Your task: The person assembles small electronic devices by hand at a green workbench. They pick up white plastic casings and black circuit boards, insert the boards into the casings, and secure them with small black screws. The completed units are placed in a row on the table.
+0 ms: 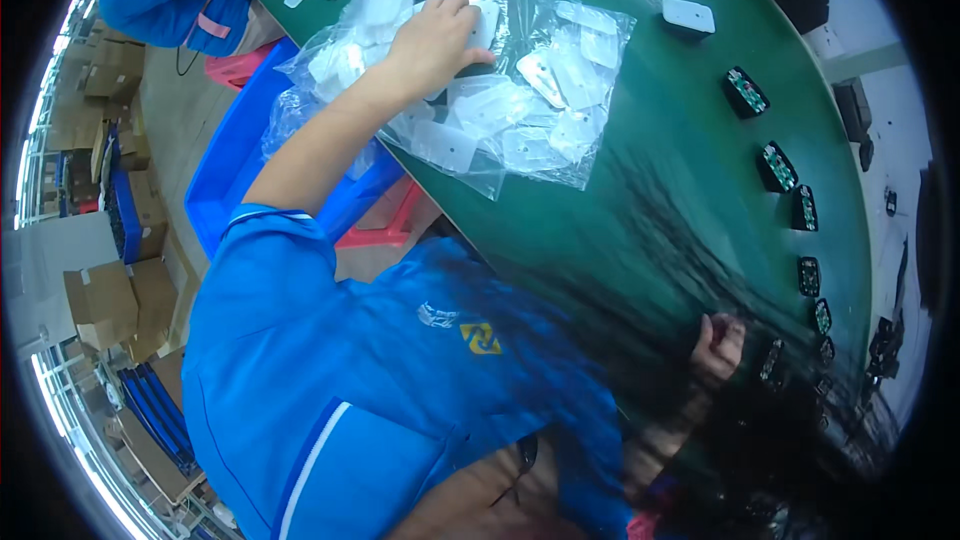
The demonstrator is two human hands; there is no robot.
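My left hand (432, 45) reaches onto a clear plastic bag (520, 30) full of white plastic covers (445, 145). Its thumb is spread from the fingers, and the fingertips rest among the covers near the bag's upper part. My right hand (718, 348) is at the lower right above the green table (665, 130), its fingers curled in. Whatever it may hold is hidden, and dark hair strands cross the view nearby. Closest to it are small black housings with green circuit boards (772, 362).
More such housings (779, 168) stand in a line along the table's right side. A white-topped piece (688, 16) lies at the far right. Below the bag, left of the table, is a blue bin (225, 175). Another person (175, 0) sits at the upper left. Cardboard boxes (105, 305) stand farther left.
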